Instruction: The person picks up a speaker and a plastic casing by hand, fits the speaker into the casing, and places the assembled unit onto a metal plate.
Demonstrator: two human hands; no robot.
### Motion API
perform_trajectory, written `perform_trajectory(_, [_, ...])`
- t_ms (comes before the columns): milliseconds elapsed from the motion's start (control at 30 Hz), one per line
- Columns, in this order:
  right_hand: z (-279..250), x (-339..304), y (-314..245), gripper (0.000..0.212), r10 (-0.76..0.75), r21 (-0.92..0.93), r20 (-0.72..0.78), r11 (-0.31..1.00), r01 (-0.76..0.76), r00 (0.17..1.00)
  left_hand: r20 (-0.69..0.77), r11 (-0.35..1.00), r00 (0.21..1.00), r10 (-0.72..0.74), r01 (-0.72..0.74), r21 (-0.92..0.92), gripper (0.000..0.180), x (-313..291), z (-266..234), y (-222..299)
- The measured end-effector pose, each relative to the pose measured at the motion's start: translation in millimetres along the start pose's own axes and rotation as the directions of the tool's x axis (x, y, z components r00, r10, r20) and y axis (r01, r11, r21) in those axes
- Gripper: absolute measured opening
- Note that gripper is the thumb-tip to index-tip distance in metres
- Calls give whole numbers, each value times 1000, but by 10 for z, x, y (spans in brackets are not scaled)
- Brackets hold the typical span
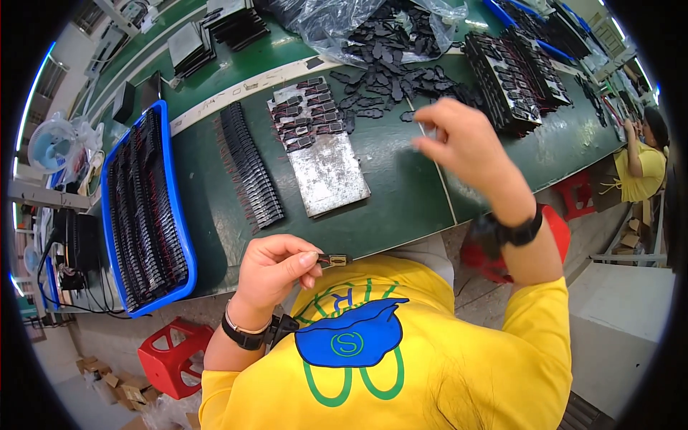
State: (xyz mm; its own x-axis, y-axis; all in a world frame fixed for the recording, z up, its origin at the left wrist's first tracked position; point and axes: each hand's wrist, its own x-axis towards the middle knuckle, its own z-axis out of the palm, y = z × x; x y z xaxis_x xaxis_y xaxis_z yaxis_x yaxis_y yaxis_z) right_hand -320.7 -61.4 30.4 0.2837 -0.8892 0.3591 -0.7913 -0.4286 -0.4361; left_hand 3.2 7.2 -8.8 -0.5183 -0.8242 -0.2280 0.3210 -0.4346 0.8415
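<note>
Close to the table's near edge, my left hand [276, 271] pinches a small rectangular part with a brass-coloured face [335, 260] between thumb and fingers. My right hand [462, 143] is raised over the table with thumb and forefinger apart, and nothing shows between them. Beyond it lies a loose spread of flat black plastic pieces [390, 80]. In front of me a metal plate [327, 175] carries rows of black pieces with red wires at its far end. Left of the plate, a long row of small dark parts with red wires [247, 161] lies on the green table.
A blue tray [192, 261] packed with rows of wired parts stands at the left. Loaded plates [502, 82] are stacked at the right, and a clear plastic bag [315, 29] lies at the back. Red stools [172, 356] stand below; another person [641, 158] sits far right.
</note>
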Motion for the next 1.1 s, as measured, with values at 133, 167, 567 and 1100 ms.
perform_trajectory(133, [7,326,277,26,-96,-262,221,953,154,971,23,1000,1000,10,-10,1,10,23,-7,-9])
perform_trajectory(167, [21,388,298,25,-116,-308,321,926,220,940,26,1000,1000,13,-13,1,10,26,-11,-12])
perform_trajectory(567, [55,338,138,28,-145,60,254,989,134,956,21,1000,1000,8,-8,17,10,-20,-18,-10])
perform_trajectory(1100, [45,-297,10,23,91,-3,205,996,-92,975,9,998,1000,13,-14,57,11,15,7,-9])
